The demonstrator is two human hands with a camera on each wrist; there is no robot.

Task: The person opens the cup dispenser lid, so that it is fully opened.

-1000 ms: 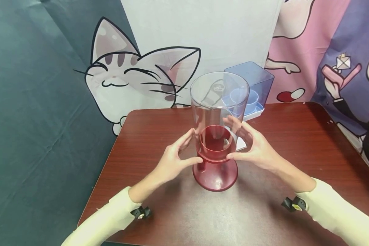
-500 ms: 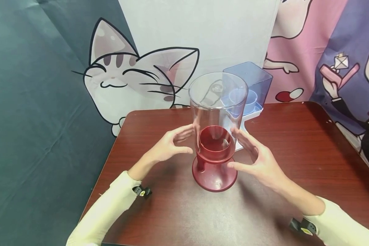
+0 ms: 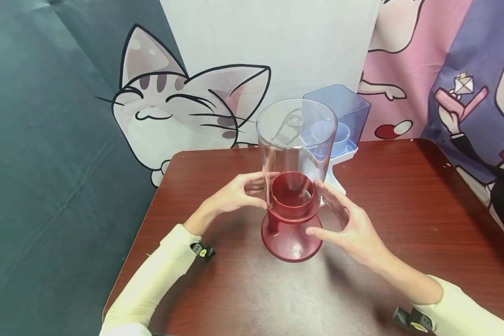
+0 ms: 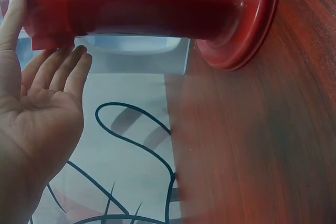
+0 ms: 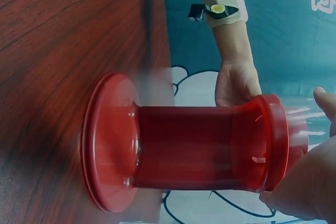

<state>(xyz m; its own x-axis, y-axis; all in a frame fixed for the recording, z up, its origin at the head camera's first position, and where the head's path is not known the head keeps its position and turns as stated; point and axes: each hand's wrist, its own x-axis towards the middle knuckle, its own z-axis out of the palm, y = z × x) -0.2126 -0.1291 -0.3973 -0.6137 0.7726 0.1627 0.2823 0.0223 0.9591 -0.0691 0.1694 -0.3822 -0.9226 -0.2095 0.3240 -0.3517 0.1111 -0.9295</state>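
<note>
In the head view, a tall clear cylinder (image 3: 291, 156) stands upright on a red stand with a round base (image 3: 291, 242). A red collar (image 3: 293, 213) rings its lower end. To the left, my left hand (image 3: 239, 191) has its thumb tip at the collar's edge, with fingers reaching toward the far side. The left wrist view has those fingertips close by the red collar (image 4: 47, 9). On the other side, my right hand (image 3: 354, 224) spreads thumb and fingers: fingertips at the cylinder's lower wall, thumb in front below the collar.
Behind the cylinder, near the table's back, stands a translucent blue box (image 3: 340, 102) on a white stand (image 3: 335, 182), with a round blue cup (image 3: 338, 137) inside. The brown wooden table (image 3: 218, 289) ends before a cartoon cat backdrop (image 3: 159, 130).
Both hands have eased off the collar. The left one drew back and up, then came in again; the right moved slightly down and outward. The cylinder and stand have stayed in place.
</note>
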